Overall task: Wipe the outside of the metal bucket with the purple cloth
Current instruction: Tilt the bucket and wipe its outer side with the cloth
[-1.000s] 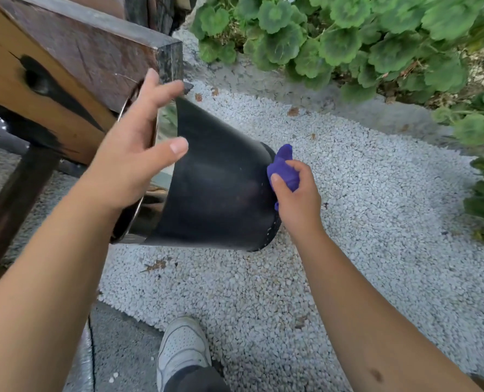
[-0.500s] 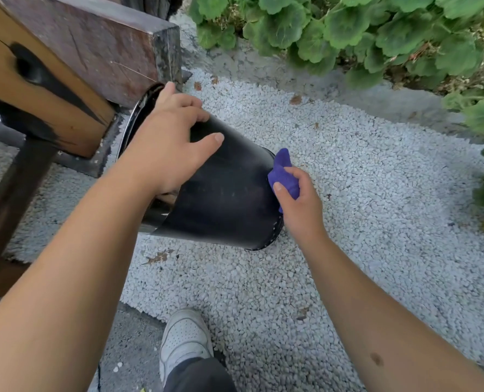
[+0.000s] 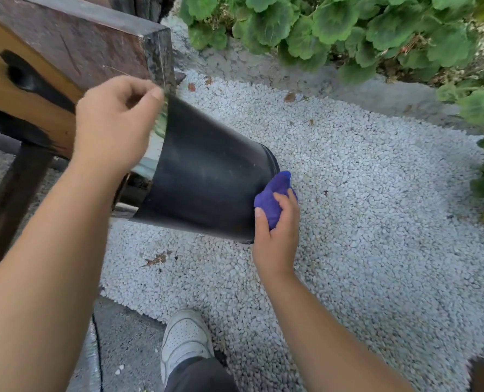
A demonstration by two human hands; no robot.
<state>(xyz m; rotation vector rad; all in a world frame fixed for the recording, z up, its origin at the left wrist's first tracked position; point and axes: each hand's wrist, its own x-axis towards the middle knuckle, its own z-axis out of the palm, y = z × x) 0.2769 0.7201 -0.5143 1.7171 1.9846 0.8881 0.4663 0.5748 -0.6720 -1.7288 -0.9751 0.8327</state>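
The metal bucket is dark on the outside with a shiny band near its rim. It is tipped on its side in the air, bottom pointing right. My left hand grips its rim at the upper left, fingers curled over the edge. My right hand holds the bunched purple cloth against the lower right edge of the bucket's base. The bucket's mouth is hidden behind my left hand and arm.
A heavy wooden beam on a dark post stands just left of the bucket. White gravel covers the ground below. Green leafy plants line the top and right edge. My white shoe stands at the gravel's near border.
My left hand has shifted from lying flat on the bucket's side to gripping the rim. The bucket has turned, and my right hand with the cloth has slid down along the base.
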